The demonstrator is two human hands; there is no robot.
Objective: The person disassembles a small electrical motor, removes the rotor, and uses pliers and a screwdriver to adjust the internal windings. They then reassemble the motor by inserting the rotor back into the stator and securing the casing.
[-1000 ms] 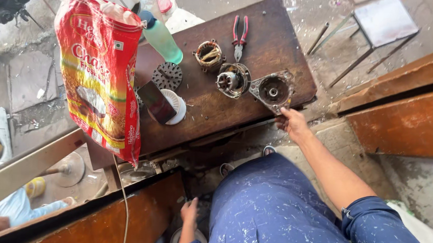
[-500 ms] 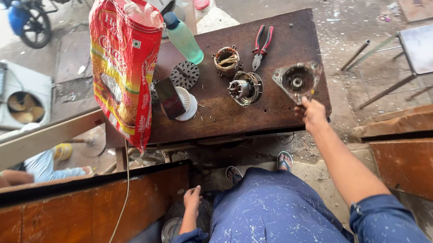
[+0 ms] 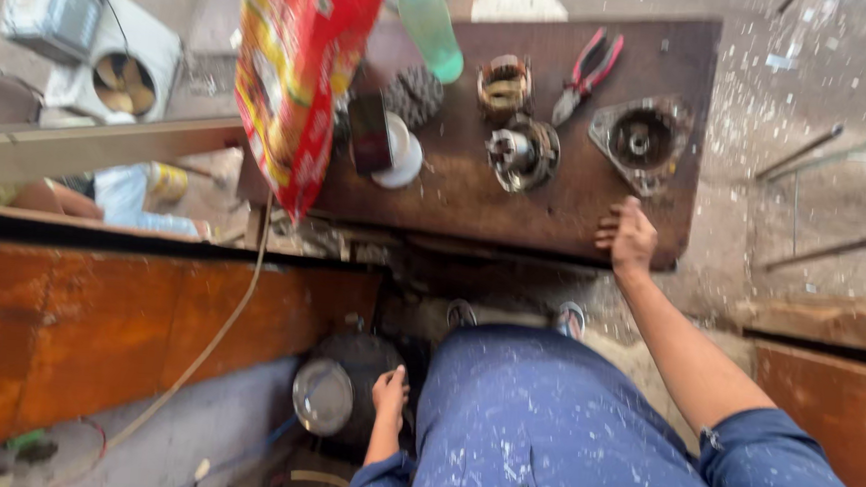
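Brown table, right hand flat on edge

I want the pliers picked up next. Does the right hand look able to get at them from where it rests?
Probably yes. The right hand rests on the table's near edge, and the red-handled pliers lie uncovered beyond it; only the round motor housing sits close beside that path.

Single head-worn camera looked steeply down from standing height, facing table beyond wearer's legs; moderately near.
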